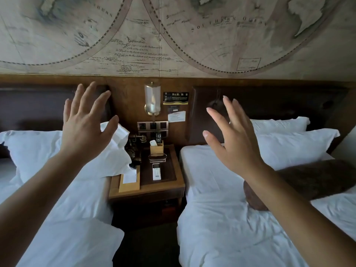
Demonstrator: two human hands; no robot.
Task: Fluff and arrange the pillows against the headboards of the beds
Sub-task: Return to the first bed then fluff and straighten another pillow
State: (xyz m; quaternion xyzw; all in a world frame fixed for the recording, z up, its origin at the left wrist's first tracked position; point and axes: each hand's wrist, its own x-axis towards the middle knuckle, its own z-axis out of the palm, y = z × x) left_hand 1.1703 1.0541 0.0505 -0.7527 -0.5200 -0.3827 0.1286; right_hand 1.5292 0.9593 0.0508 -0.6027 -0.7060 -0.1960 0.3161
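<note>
Two beds with white sheets flank a nightstand. On the left bed a white pillow [38, 151] leans at the dark headboard [28, 106], its right corner hanging over the nightstand. On the right bed two white pillows lie stacked, the front one [292, 147] over the back one [279, 125], against the right headboard [269, 105]. A brown cushion [312, 180] lies in front of them. My left hand [84, 124] is raised with fingers spread, above the left pillow. My right hand [235, 139] is raised the same way over the right bed. Neither holds anything.
Between the beds stands a wooden nightstand [163, 186] with a white remote [156, 171], a wooden holder [156, 148], an old-style telephone [133, 149] and a paper pad [129, 181]. A wall lamp [152, 98] and switch panel [152, 125] are above it. Dark floor lies between the beds.
</note>
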